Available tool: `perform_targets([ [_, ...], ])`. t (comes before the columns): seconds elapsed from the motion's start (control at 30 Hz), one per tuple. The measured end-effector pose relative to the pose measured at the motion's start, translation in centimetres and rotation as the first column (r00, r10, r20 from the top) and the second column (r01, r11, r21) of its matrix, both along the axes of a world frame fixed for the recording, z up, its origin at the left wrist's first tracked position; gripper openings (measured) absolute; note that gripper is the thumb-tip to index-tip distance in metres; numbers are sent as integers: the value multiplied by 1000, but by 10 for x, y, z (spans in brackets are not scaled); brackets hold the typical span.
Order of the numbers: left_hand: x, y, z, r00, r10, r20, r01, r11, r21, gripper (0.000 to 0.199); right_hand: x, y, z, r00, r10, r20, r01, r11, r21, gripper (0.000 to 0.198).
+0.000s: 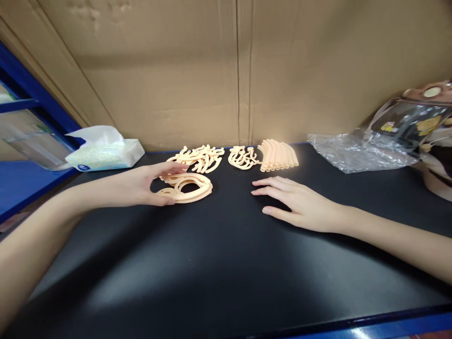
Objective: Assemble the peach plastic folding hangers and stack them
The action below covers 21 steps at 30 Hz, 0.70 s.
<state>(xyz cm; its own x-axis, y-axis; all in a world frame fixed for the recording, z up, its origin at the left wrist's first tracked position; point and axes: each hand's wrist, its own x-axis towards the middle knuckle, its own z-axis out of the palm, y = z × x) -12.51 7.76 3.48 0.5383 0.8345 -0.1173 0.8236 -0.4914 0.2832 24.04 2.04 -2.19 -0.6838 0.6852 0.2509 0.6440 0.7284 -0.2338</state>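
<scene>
Head view: with a clock face laid over the middle of the black tabletop (226, 268), the near edge runs along 6 o'clock, its blue trim showing best toward 5. The far edge meets a cardboard wall (176, 70) at 12 o'clock. A blue shelf frame (45, 115) bounds the side toward 10, below which a tissue pack (113, 154) sits near the far corner. A crinkled plastic bag (367, 150) and a clear-sided backpack (416, 122) crowd the edge at 2. The room for moving spreads between the 2 hands and from them down to 6 o'clock.

The pile of oval rings (194, 196) is at 11 o'clock, its long axis lying roughly from 9 to 3, with the rounded end pointing to 3. The left hand (137, 186) curves around its 9 o'clock end, thumb over the near rim, fingers beyond the far side; whether it grips the rings cannot be told.

The right hand (300, 202) is open at 2 o'clock, fingers extended toward 9. Behind the rings are thin curved pieces (206, 160); small hooked pieces (243, 159) stand at 12, and a row of bent tubes (278, 155) at 1, open ends facing 6.
</scene>
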Motion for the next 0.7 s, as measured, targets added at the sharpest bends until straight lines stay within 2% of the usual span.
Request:
perform_targets([
  [0.43,5,-4,0,999,-5,51,3,999,32,72,1,0,1,1000,10,14,-11,1000,9,42],
  [0.7,5,-4,1,1000,11,-1,-11,1000,5,75,0,0,1,1000,20,12,-20,1000,19,41],
])
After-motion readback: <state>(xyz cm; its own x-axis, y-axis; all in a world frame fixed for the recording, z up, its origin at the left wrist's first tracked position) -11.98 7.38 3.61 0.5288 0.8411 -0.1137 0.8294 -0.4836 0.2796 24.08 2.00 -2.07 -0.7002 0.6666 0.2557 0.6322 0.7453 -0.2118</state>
